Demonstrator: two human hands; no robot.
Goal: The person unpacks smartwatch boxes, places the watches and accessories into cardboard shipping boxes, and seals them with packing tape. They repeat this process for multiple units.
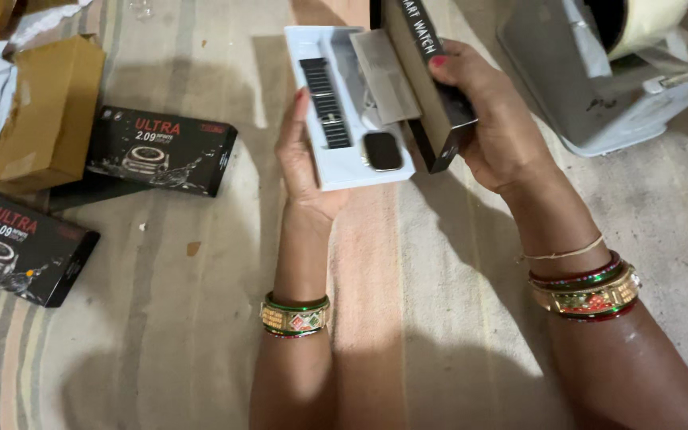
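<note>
Now my left hand (306,171) holds the white tray (336,143) from beneath, fingers curled up along its left edge. On the tray lie a dark watch strap (326,103) and, near its lower right corner, the square watch face (381,151). My right hand (491,127) grips the black box sleeve (428,87), fingers closed round it, just beside the tray and overlapping its right edge. Two more black boxes (161,150) rest on the striped floor mat (201,318) well to my left, beside a brown carton (45,115).
</note>
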